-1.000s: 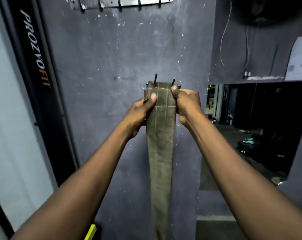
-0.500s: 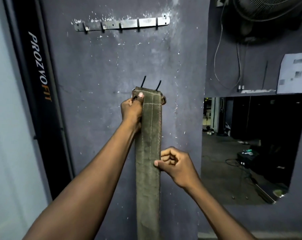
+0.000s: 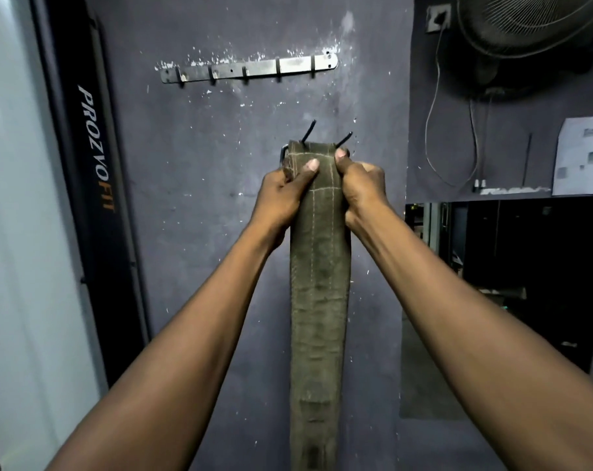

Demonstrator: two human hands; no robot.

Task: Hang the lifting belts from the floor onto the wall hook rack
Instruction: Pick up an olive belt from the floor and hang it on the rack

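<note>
We hold the long olive-green woven lifting belt [image 3: 319, 283] upright against the dark grey wall [image 3: 203, 198], its two black buckle prongs [image 3: 309, 130] sticking up at the top end. Our left hand [image 3: 283, 195] and right hand [image 3: 361, 185] each clamp a side edge near that top, thumbs pressed on the front. The grey metal wall hook rack [image 3: 251, 68] sits above, well apart.

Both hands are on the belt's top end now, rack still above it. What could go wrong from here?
1. The left hand and right hand hold the olive belt well below the hook rack, so it probably needs lifting; a short reach could miss the hooks.
2. The buckle's two prongs point up and outward and may snag or scrape on the wall.
3. The belt's long tail hangs free out of view and could swing or pull the buckle end off a hook.
</note>
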